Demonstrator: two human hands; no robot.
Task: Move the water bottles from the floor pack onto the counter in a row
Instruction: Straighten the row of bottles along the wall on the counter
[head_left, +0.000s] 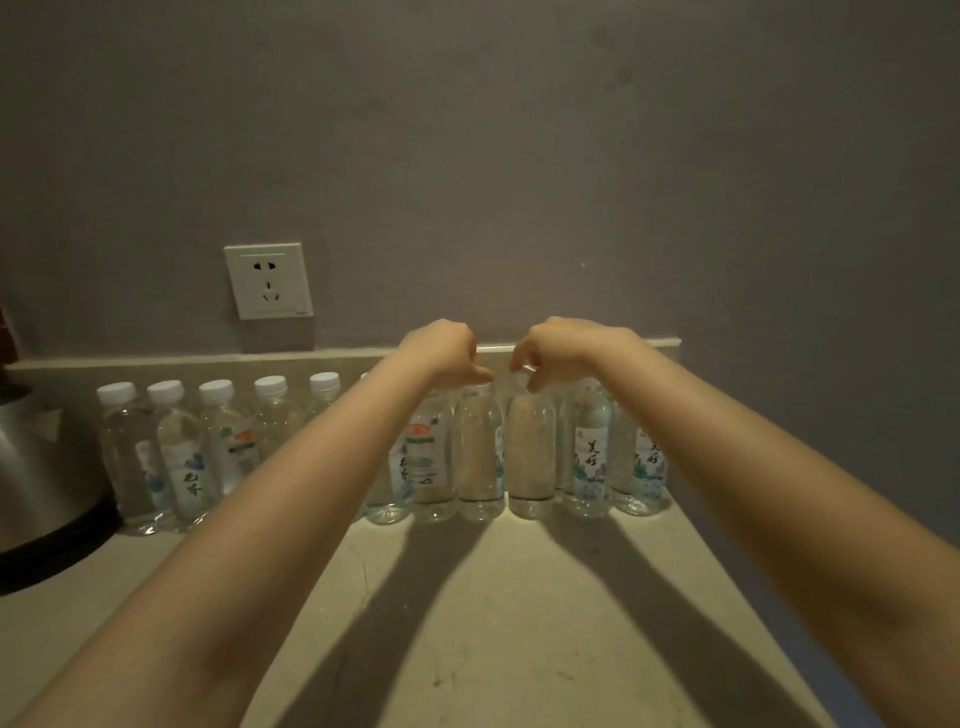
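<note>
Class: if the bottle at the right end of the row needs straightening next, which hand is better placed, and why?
Right. The right hand grips a bottle near that end bottle; the left hand, on the neighbouring bottle, is farther away and would likely have to cross the right arm.

Dim light; plain grey wall (519, 156), white socket (268, 280) at 10 o'clock, pale stone upstand (182, 366) along its foot.

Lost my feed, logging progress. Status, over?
Left hand pinching cap of left middle bottle, right hand cap of right middle bottle. Other bottles upright on counter. Kettle at left end, clear of hands.
</note>
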